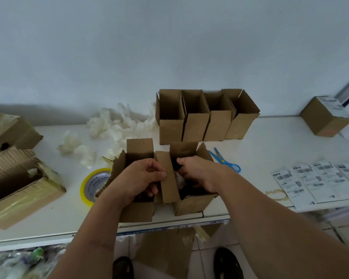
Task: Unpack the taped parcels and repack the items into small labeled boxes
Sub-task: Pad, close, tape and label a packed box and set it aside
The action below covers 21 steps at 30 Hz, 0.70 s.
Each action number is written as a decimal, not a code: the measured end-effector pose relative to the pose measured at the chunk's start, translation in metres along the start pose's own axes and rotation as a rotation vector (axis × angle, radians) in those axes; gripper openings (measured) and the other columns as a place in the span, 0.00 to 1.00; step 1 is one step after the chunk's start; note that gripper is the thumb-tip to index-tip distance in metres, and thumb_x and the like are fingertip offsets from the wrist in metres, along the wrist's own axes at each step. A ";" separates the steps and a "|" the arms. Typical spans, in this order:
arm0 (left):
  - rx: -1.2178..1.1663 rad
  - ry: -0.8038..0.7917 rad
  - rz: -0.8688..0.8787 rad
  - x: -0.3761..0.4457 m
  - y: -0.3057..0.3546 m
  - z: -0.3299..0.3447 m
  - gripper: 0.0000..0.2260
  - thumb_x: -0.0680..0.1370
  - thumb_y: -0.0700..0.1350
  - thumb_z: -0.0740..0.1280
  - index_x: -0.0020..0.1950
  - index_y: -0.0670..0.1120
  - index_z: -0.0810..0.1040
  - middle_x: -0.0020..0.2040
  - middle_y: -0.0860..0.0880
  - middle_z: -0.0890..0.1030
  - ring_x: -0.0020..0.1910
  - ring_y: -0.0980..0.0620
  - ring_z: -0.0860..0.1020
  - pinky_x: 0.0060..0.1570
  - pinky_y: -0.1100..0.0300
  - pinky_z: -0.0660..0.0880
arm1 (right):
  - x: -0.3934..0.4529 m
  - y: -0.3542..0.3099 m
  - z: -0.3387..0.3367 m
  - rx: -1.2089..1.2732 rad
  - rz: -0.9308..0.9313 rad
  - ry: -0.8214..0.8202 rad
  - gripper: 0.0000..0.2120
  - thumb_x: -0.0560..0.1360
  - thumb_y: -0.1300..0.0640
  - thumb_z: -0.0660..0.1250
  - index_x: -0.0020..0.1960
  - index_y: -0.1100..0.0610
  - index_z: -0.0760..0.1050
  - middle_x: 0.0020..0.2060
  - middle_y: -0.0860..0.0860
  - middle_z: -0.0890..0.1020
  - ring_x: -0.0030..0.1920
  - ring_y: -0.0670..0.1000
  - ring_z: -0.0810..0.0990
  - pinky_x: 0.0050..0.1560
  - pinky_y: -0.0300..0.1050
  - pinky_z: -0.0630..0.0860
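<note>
Head view: cluttered white table (pixel 270 141), pale wall (pixel 169 47)

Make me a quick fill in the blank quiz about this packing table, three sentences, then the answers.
1. The row of open cardboard boxes by the wall holds ____ boxes.
2. The scissors have handles coloured ____.
3. The roll of tape lies on the ____ side of the two boxes at the table's front edge, where the right hand reaches into the right-hand box and the left hand holds a flap.

Answers: four; blue; left
</note>
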State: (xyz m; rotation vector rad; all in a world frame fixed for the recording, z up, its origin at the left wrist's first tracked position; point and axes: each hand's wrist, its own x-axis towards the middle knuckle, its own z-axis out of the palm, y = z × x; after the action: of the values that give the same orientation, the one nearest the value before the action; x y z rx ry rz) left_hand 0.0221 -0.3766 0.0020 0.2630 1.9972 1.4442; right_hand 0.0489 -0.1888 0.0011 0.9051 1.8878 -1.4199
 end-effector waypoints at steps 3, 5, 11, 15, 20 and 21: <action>0.007 0.009 0.008 0.000 -0.001 -0.001 0.03 0.78 0.41 0.69 0.51 0.42 0.79 0.39 0.45 0.83 0.30 0.52 0.77 0.30 0.61 0.75 | 0.003 -0.003 0.007 -0.039 0.023 0.015 0.34 0.76 0.34 0.56 0.74 0.53 0.65 0.71 0.53 0.69 0.70 0.56 0.67 0.65 0.50 0.66; 0.012 0.007 0.011 -0.001 0.000 -0.001 0.03 0.78 0.41 0.69 0.51 0.42 0.79 0.38 0.46 0.83 0.30 0.52 0.77 0.30 0.61 0.75 | 0.004 -0.004 0.009 -0.046 0.028 0.029 0.35 0.75 0.32 0.55 0.75 0.52 0.64 0.71 0.54 0.69 0.68 0.57 0.68 0.69 0.54 0.67; 0.008 0.007 0.010 -0.004 0.001 0.000 0.03 0.79 0.40 0.68 0.51 0.43 0.79 0.36 0.48 0.83 0.29 0.53 0.77 0.31 0.61 0.75 | 0.005 -0.004 0.013 -0.044 0.039 0.033 0.38 0.76 0.29 0.51 0.78 0.51 0.57 0.75 0.54 0.65 0.73 0.58 0.63 0.72 0.56 0.61; -0.004 0.003 0.017 -0.005 0.002 0.001 0.03 0.79 0.40 0.68 0.51 0.42 0.78 0.35 0.49 0.82 0.29 0.52 0.78 0.31 0.60 0.75 | -0.005 -0.010 0.005 -0.046 0.028 -0.002 0.42 0.74 0.27 0.49 0.79 0.52 0.56 0.75 0.55 0.64 0.73 0.59 0.65 0.73 0.57 0.61; -0.058 0.007 0.035 -0.005 0.004 0.001 0.02 0.78 0.41 0.69 0.49 0.43 0.79 0.37 0.47 0.82 0.29 0.51 0.77 0.30 0.60 0.75 | -0.026 -0.033 -0.002 -0.257 -0.040 0.093 0.36 0.77 0.30 0.49 0.76 0.50 0.62 0.69 0.55 0.72 0.53 0.57 0.79 0.51 0.51 0.77; -0.051 0.005 0.042 -0.005 0.004 0.001 0.02 0.78 0.41 0.69 0.49 0.43 0.79 0.37 0.47 0.82 0.29 0.51 0.77 0.31 0.59 0.74 | -0.031 -0.040 -0.003 -0.343 -0.083 0.135 0.33 0.78 0.32 0.50 0.75 0.51 0.63 0.66 0.54 0.75 0.49 0.55 0.80 0.48 0.49 0.77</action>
State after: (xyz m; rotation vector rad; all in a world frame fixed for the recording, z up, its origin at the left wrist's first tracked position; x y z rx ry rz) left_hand 0.0261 -0.3770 0.0074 0.2810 1.9666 1.5212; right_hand 0.0343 -0.1991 0.0489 0.7766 2.2055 -1.0535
